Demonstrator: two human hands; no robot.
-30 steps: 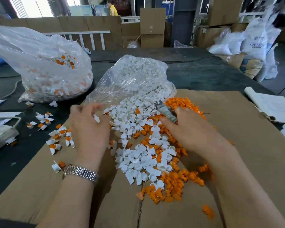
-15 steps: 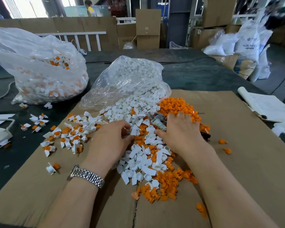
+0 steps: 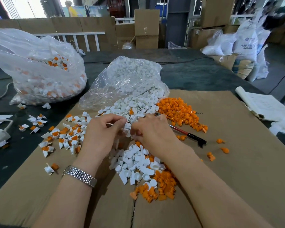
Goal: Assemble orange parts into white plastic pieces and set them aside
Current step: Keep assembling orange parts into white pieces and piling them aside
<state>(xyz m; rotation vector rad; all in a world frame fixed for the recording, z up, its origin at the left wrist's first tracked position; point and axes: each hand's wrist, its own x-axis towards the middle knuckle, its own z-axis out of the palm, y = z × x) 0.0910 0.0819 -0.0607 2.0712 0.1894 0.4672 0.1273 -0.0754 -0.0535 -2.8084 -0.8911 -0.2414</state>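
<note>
In the head view, both hands meet just above the middle of the cardboard sheet (image 3: 237, 170) that covers the tabletop (image 3: 196, 74). The left hand (image 3: 102, 137) has its fingers curled, pinching a white plastic piece (image 3: 127, 127) at its tips; the right hand (image 3: 155, 134) curls its fingers against the same piece from the other side. Which way the piece points, and whether an orange part sits in it, cannot be made out behind the fingers.

A heap of loose white pieces (image 3: 135, 165) runs from the near middle of the sheet up into an open clear bag (image 3: 127, 79) at its far edge. Orange parts (image 3: 178, 111) pile along the right of that heap, with more (image 3: 160, 188) at its near end. Assembled pieces (image 3: 67, 135) lie scattered at the sheet's left edge, pointing every way. A red and black tool (image 3: 189, 134) lies slantwise just right of the right hand, its far end hidden under it. The sheet's right half is bare cardboard with a few stray orange parts. A second bag (image 3: 39, 68) of assembled pieces sits beyond the sheet's far left corner.
</note>
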